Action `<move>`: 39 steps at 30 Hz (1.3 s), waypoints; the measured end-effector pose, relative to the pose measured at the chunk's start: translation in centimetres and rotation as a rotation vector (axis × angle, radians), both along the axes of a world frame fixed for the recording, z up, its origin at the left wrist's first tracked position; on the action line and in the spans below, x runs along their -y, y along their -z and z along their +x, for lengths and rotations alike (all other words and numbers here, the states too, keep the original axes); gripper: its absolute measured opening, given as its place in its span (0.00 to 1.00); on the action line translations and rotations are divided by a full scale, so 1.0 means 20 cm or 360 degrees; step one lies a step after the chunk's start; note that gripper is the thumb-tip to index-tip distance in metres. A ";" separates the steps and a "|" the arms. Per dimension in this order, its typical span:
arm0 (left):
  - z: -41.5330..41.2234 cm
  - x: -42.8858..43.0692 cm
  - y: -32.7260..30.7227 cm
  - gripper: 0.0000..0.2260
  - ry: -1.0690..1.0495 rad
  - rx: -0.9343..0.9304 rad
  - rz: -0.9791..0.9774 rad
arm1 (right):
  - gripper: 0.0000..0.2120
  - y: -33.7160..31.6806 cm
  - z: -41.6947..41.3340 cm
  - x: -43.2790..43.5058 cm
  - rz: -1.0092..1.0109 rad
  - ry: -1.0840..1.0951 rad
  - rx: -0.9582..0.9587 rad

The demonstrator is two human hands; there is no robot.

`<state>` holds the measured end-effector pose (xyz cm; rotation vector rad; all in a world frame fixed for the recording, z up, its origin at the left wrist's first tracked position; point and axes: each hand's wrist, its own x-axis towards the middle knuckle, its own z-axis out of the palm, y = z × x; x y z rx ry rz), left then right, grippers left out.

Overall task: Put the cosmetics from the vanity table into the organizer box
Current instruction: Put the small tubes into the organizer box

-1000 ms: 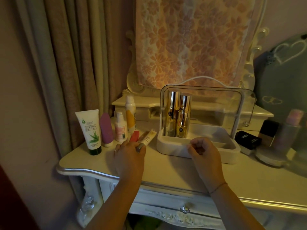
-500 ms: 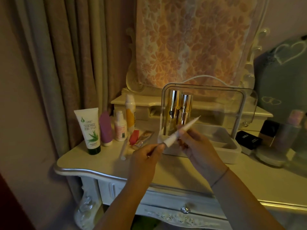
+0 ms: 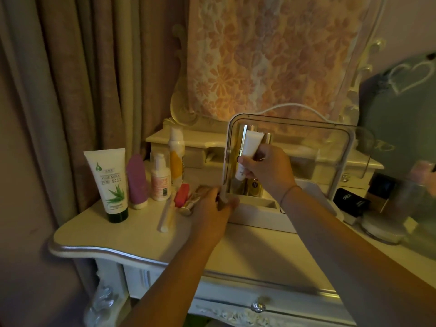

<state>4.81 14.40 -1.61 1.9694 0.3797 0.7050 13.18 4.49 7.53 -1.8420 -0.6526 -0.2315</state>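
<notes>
Tall tube (image 3: pixel 111 182) label: ALOE VERA (black box (image 3: pixel 351 199) illegible)

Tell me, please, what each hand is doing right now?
Left hand: blurred beside the box, grip cannot be told.
Right hand: holding a white tube.

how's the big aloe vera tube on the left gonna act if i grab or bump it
The aloe vera tube stands tall on its small dark cap, so a sideways bump would likely tip it. Its flat-crimped plastic body probably gives under a squeeze and shouldn't roll far.
</notes>
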 end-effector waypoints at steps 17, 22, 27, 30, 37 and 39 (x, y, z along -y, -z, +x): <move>0.03 -0.02 0.02 0.26 0.0003 0.0039 0.0005 | 0.01 -0.02 0.06 -0.08 -0.0068 0.0038 -0.0101; 0.03 -0.02 0.03 0.26 0.0001 0.0038 0.0023 | 0.05 -0.04 0.07 -0.08 -0.0022 -0.0020 -0.0171; 0.03 -0.02 0.03 0.27 0.0000 0.0035 -0.0009 | 0.05 -0.06 0.07 -0.08 0.0022 0.0064 -0.0008; 0.02 -0.02 0.03 0.27 0.0016 0.0048 0.0004 | 0.07 -0.06 0.07 -0.07 0.0091 0.0080 0.0032; 0.02 -0.01 0.02 0.26 0.0028 0.0045 -0.0004 | 0.08 -0.06 0.06 -0.05 0.0170 0.0087 0.0018; 0.01 -0.01 0.02 0.26 0.0024 0.0033 -0.0011 | 0.07 -0.06 0.05 -0.03 0.0169 0.0109 0.0042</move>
